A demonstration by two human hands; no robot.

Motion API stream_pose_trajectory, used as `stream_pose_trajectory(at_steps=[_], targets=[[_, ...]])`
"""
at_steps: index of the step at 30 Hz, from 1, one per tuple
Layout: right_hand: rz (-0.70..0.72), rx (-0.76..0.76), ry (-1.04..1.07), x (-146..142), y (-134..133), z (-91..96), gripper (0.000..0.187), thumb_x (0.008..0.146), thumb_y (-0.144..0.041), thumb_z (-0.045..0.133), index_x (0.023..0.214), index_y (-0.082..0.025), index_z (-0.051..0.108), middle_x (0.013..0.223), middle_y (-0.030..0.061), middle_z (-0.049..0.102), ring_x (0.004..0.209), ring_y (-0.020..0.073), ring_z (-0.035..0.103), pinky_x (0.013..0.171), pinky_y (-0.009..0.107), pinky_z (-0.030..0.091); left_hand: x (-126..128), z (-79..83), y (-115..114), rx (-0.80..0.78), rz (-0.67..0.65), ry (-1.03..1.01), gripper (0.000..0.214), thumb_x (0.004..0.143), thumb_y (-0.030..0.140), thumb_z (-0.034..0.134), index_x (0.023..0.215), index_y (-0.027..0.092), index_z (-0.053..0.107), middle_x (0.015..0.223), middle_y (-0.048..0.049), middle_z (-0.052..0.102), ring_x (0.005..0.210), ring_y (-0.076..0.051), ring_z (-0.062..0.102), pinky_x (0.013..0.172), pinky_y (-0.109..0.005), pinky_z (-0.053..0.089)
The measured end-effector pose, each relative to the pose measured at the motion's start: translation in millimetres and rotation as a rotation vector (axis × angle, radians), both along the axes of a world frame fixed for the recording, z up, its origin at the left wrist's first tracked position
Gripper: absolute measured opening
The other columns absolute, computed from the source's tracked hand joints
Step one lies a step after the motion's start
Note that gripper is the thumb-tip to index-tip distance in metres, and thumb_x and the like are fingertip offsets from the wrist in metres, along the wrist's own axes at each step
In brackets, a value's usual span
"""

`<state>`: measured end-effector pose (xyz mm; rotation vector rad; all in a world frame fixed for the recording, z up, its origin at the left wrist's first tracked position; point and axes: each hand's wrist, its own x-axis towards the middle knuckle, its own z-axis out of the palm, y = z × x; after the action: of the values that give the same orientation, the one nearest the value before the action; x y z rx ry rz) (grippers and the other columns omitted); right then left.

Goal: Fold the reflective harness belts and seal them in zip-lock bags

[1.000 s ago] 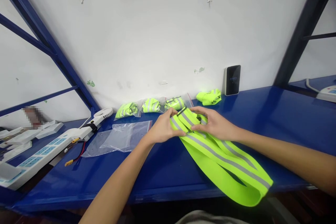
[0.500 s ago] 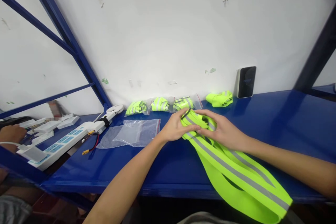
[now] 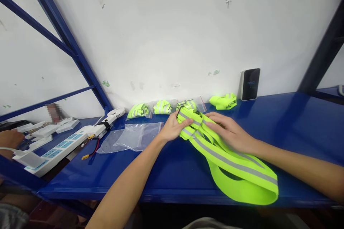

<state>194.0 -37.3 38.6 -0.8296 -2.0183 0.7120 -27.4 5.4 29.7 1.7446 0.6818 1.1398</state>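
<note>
Between my hands is a neon-yellow reflective strap (image 3: 231, 162) with grey stripes, partly folded into a bundle at its upper left end. My left hand (image 3: 173, 127) grips that bundle, its thumb pressed across the front. The fingers of my right hand (image 3: 228, 130) close around the loose lengths just right of the bundle. From there the strap hangs in long loops down to the right, over the table's front edge. A dark buckle piece shows at the bundle's top. Left of my left hand lie clear zip bags (image 3: 139, 136), flat on the blue table (image 3: 172, 182).
Along the wall lie several bagged yellow bundles (image 3: 162, 107) and an unbagged yellow bundle (image 3: 223, 101). A small black-screened device (image 3: 250, 84) leans at the back right. Power strips (image 3: 59, 150), a red-black cable (image 3: 94, 148) and another person's hand (image 3: 12, 139) are at left.
The bundle and both hands have shifted slightly left. My right hand has slid off the bundle onto the loose lengths, and the hanging loops have drawn up and left.
</note>
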Motion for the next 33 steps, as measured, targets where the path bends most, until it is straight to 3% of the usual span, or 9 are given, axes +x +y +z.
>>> stream_pose_trajectory(at_steps=[3, 9, 14, 17, 19, 22, 26, 29, 33], targets=[[0.037, -0.077, 0.028, -0.6, -1.4, 1.3, 0.038, 0.097, -0.044, 0.044, 0.085, -0.02, 0.071, 0.123, 0.008, 0.058, 0.105, 0.0241, 0.058, 0.092, 0.036, 0.044, -0.2, -0.2, 0.0, 0.01, 0.018, -0.008, 0.043, 0.079, 0.039, 0.073, 0.111, 0.014, 0.062, 0.11, -0.0106, 0.071, 0.098, -0.024, 0.067, 0.091, -0.036, 0.053], [0.067, -0.232, 0.03, 0.2, 5.3, 1.9, 0.04, 0.089, -0.05, 0.054, 0.071, -0.018, 0.07, 0.093, 0.0051, 0.056, 0.077, 0.0175, 0.056, 0.071, 0.033, 0.046, 0.5, 1.0, -3.2, 0.016, -0.017, -0.003, 0.046, 0.077, 0.043, 0.075, 0.111, 0.015, 0.062, 0.109, -0.0104, 0.071, 0.098, -0.024, 0.067, 0.091, -0.036, 0.052], [0.005, -0.214, 0.103, -2.5, 5.9, -2.7, 0.051, 0.081, -0.045, 0.065, 0.046, -0.018, 0.039, 0.069, -0.0009, 0.045, 0.059, 0.0112, 0.044, 0.059, 0.029, 0.039, 0.8, 2.3, -7.6, -0.056, -0.017, 0.034, 0.058, 0.07, 0.052, 0.077, 0.112, 0.015, 0.062, 0.107, -0.0114, 0.071, 0.097, -0.025, 0.068, 0.09, -0.038, 0.053], [-0.081, -0.228, 0.189, -4.6, 4.8, -6.5, 0.046, 0.074, -0.041, 0.072, 0.053, -0.02, 0.037, 0.058, -0.0057, 0.037, 0.051, 0.0085, 0.036, 0.052, 0.026, 0.035, 3.2, 1.6, -9.4, -0.08, -0.033, 0.025, 0.058, 0.069, 0.051, 0.078, 0.112, 0.016, 0.062, 0.108, -0.0113, 0.071, 0.096, -0.025, 0.068, 0.088, -0.038, 0.054], [-0.099, -0.305, 0.229, -5.6, 5.0, -7.3, 0.028, 0.072, -0.039, 0.073, 0.07, -0.02, 0.053, 0.06, -0.0061, 0.045, 0.05, 0.009, 0.041, 0.05, 0.024, 0.036, 5.1, 1.8, -10.6, -0.075, -0.045, 0.014, 0.055, 0.07, 0.048, 0.079, 0.112, 0.016, 0.062, 0.108, -0.0111, 0.071, 0.096, -0.025, 0.068, 0.087, -0.037, 0.054], [-0.088, -0.372, 0.191, -6.3, 6.2, -5.8, 0.032, 0.072, -0.035, 0.072, 0.097, -0.018, 0.063, 0.071, -0.0022, 0.058, 0.057, 0.0124, 0.052, 0.053, 0.025, 0.041, 6.7, 4.1, -12.2, -0.035, -0.022, 0.063, 0.05, 0.072, 0.045, 0.078, 0.11, 0.017, 0.062, 0.107, -0.0103, 0.071, 0.095, -0.025, 0.068, 0.086, -0.037, 0.054], [-0.139, -0.243, 0.058, -6.8, 5.1, -4.5, 0.021, 0.074, -0.027, 0.065, 0.09, -0.015, 0.068, 0.078, 0.0029, 0.064, 0.07, 0.0177, 0.058, 0.062, 0.028, 0.044, 5.7, 9.9, -13.3, 0.097, 0.075, 0.246, 0.051, 0.072, 0.044, 0.077, 0.112, 0.017, 0.062, 0.107, -0.0097, 0.07, 0.099, -0.028, 0.066, 0.089, -0.04, 0.052], [-0.213, -0.094, -0.043, -6.6, 1.3, -5.6, 0.012, 0.074, -0.023, 0.061, 0.083, -0.016, 0.065, 0.068, 0.0001, 0.06, 0.062, 0.0158, 0.053, 0.056, 0.027, 0.039, 4.3, 14.2, -14.4, 0.249, 0.192, 0.359, 0.064, 0.068, 0.045, 0.08, 0.121, 0.015, 0.059, 0.118, -0.0114, 0.066, 0.111, -0.031, 0.061, 0.1, -0.044, 0.046], [-0.187, 0.021, -0.135, -3.2, -3.4, -6.6, 0.004, 0.078, -0.021, 0.057, 0.08, -0.019, 0.059, 0.06, -0.0036, 0.053, 0.056, 0.0132, 0.048, 0.053, 0.025, 0.033, 2.6, 16.7, -16.4, 0.298, 0.193, 0.426, 0.064, 0.069, 0.047, 0.079, 0.12, 0.014, 0.06, 0.119, -0.0123, 0.065, 0.113, -0.031, 0.06, 0.102, -0.043, 0.044]])
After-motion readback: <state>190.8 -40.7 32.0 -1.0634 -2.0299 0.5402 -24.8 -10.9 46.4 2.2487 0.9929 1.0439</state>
